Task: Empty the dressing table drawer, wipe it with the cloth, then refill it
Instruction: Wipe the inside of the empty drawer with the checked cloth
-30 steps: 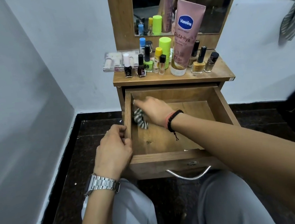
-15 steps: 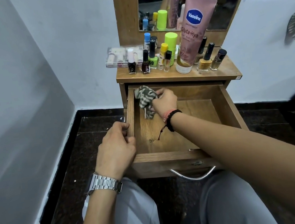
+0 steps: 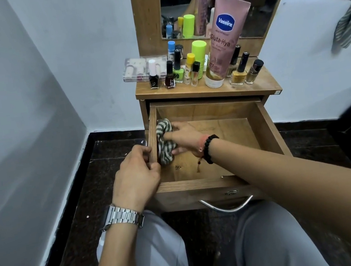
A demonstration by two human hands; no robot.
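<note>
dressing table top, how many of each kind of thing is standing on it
small bottles: 10
green container: 1
pink tube: 1
clear case: 1
total: 13

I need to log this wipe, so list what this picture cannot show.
Head view only:
- Drawer floor under the striped cloth and right hand: covered.
- Front-right drawer corner: hidden by the right forearm.
- Small print on the nail polish bottles: too small.
- Vaseline tube base label: blurred.
</note>
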